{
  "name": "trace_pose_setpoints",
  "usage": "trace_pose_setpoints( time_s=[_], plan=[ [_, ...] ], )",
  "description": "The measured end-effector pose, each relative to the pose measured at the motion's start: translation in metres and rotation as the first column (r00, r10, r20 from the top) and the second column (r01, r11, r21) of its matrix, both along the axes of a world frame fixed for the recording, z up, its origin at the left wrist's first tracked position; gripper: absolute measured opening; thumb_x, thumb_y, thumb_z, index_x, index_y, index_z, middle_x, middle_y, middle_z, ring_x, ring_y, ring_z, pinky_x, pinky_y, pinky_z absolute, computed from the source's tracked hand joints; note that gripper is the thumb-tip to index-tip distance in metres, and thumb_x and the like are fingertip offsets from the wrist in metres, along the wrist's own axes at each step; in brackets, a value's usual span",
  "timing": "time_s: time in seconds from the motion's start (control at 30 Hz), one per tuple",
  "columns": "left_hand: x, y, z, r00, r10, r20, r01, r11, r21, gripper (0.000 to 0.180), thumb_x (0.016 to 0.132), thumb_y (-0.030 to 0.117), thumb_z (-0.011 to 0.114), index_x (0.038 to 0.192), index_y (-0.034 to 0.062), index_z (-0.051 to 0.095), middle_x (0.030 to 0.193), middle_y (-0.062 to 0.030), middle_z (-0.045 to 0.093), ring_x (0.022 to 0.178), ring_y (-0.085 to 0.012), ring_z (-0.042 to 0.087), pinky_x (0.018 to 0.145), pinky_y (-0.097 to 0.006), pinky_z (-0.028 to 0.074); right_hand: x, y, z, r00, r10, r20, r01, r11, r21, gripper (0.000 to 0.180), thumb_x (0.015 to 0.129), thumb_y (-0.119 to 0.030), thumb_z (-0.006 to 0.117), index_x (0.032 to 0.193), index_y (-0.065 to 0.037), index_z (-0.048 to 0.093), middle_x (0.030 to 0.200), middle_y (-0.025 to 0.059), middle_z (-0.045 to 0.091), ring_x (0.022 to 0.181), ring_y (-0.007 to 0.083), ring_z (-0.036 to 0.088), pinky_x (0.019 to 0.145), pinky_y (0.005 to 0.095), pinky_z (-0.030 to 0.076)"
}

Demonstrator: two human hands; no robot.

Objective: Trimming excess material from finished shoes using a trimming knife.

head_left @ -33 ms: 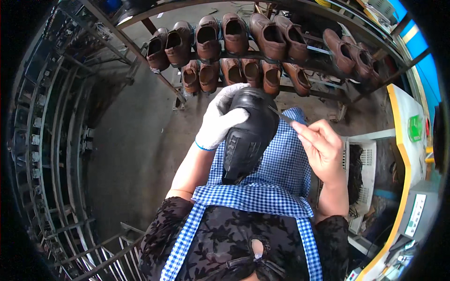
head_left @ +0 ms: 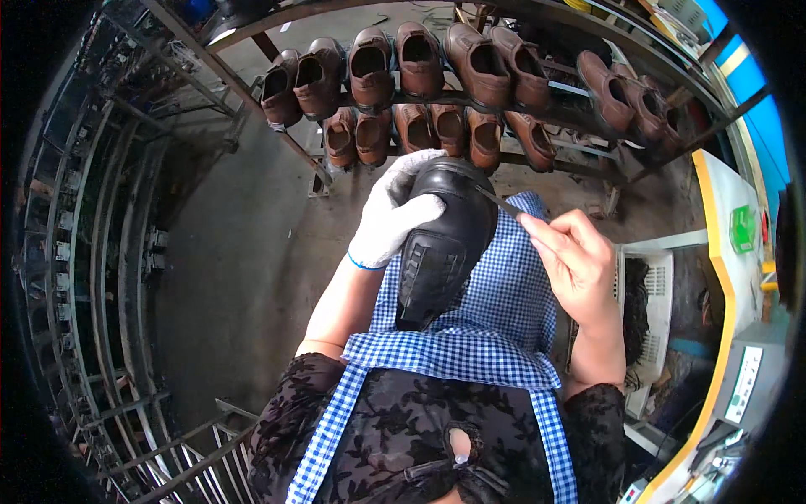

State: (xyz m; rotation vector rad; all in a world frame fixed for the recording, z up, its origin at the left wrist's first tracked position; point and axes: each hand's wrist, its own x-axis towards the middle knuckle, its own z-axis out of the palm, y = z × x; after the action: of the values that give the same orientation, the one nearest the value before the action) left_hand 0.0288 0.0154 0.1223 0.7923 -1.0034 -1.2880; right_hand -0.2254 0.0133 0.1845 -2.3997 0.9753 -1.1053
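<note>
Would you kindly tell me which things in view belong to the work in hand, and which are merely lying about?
Apparently in use:
black shoe, held in the gloved left hand
thin tool, held in the bare right hand, its tip at the shoe

Apparently lying about:
brown shoes, in rows ahead
white crate, at right

Head-worn fisheye — facing down; left hand (head_left: 393,217), right hand (head_left: 578,262) near.

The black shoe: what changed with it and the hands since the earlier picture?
Nothing clearly moved, and nothing was taken up or let go; any shift is too slight to tell. The gloved left hand still holds the black shoe, and the right hand the thin tool, its tip at the shoe's side.
</note>
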Motion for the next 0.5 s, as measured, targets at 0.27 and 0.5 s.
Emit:
trace_pose_setpoints(
  time_s=[0.27, 0.5],
  plan=[
    [0.0, 0.01, 0.008, 0.989, -0.003, 0.151, -0.001, 1.0, 0.025, 0.07, 0.073, 0.021, 0.082, 0.131, -0.0012, 0.051, 0.123, -0.0119, 0.059, 0.113, -0.02, 0.057, 0.101, -0.033, 0.043, 0.011, 0.005, 0.033, 0.939, -0.083, -0.333, 0.005, 0.974, -0.227, 0.039, 0.073, 0.002, 0.071, 0.109, -0.013, 0.073, 0.075, 0.0058, 0.051, 0.058, 0.0193, 0.057, 0.051, 0.0322, 0.045],
    [-0.004, 0.014, 0.01, 0.994, -0.006, 0.111, 0.0, 0.999, 0.051, 0.069, 0.073, 0.019, 0.083, 0.13, -0.002, 0.051, 0.123, -0.0124, 0.06, 0.113, -0.0201, 0.058, 0.102, -0.034, 0.044, 0.003, 0.011, 0.043, 0.915, -0.11, -0.388, 0.035, 0.98, -0.196, 0.036, 0.072, -0.001, 0.071, 0.107, -0.013, 0.074, 0.075, 0.0062, 0.05, 0.061, 0.0206, 0.058, 0.053, 0.0336, 0.047]
  ],
)
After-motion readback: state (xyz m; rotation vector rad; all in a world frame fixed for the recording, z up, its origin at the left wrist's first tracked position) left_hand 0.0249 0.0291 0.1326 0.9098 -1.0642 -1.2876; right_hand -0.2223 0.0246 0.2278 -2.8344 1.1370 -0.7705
